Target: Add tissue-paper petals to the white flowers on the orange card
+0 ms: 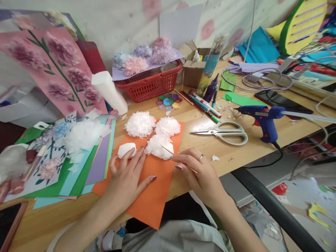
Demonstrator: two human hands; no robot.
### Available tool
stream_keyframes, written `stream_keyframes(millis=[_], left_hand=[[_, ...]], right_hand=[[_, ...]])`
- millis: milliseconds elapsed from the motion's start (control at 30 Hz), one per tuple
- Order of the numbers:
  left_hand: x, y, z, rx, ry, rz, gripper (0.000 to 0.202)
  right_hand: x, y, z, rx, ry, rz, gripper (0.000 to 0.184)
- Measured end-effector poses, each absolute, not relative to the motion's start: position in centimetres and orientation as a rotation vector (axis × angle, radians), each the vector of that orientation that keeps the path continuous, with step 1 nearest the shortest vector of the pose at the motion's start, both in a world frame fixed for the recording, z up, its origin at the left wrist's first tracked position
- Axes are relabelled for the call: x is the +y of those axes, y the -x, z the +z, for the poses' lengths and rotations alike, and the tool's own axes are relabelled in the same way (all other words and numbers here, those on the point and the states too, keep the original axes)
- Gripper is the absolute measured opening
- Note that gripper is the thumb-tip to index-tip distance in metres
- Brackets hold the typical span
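Observation:
On a sheet of orange paper [154, 185] sit fluffy white tissue-paper flowers: a left one [140, 124], a right one [168, 126] and a near one [159, 145]. My left hand [127, 175] lies on the sheet with its fingers spread. Its fingertips touch or overlap a small smooth white piece [126, 149] and come close to the near flower. Between the thumb and fingers of my right hand [198, 169] is a thin wooden stick [167, 149], whose tip reaches into the near flower. The fingers partly hide the stick's rear end.
Right of the flowers lie scissors [223, 133] and a blue glue gun [265, 117] with a cord. Behind are markers [202, 103], a purple bottle [211, 89] and a red basket [149, 87]. Coloured papers and white tissue [85, 134] cover the left; a phone [10, 224] lies near the edge.

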State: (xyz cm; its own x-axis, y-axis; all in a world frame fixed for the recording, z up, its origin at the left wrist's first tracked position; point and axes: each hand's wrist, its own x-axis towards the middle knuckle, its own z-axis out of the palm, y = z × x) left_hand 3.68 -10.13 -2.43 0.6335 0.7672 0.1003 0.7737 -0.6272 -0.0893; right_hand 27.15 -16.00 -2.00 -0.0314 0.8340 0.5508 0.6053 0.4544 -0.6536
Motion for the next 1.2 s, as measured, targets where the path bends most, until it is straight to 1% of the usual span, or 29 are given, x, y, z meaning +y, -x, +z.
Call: stream_keyframes(millis=[100,267,600,733,867,1033,1100,1200], left_hand=[[-10.1,-3.6,-2.5,-1.287,2.727,-0.072,0.066],[-10.1,-3.5,-2.7,-1.252,2.714,-0.07,0.069],[-10.1,-3.6,-2.9,-1.221,2.689,-0.132,0.068],[-10.0,-3.4,-3.3,-1.244,2.708,-0.174,0.063],[-10.2,-3.3,-2.6,-1.228,2.762,-0.248,0.058],[-10.0,-4.8,-0.5,-1.044,2.802,-0.663,0.028],[-9.7,-5.6,-0.1,-0.91,2.791,-0.661,0.027],[-9.0,-6.5,-0.1,-0.834,2.746,-0.523,0.034]], right_hand=[[-16.4,-27.2,-1.9,-1.663,1.243,0.335,0.02],[-16.7,-27.3,-1.7,-1.568,1.237,0.374,0.014],[-18.0,-28.4,-1.3,-1.337,1.247,0.458,0.02],[-17.4,-27.9,-1.1,-1.409,1.237,0.576,0.019],[-16.2,-27.3,-1.1,-1.414,1.309,0.534,0.016],[-15.3,-27.2,-1.6,-1.316,1.365,0.568,0.02],[-15.2,-27.3,-2.0,-1.234,1.39,0.608,0.022],[-15.1,-27.2,-2.4,-1.104,1.42,0.656,0.024]])
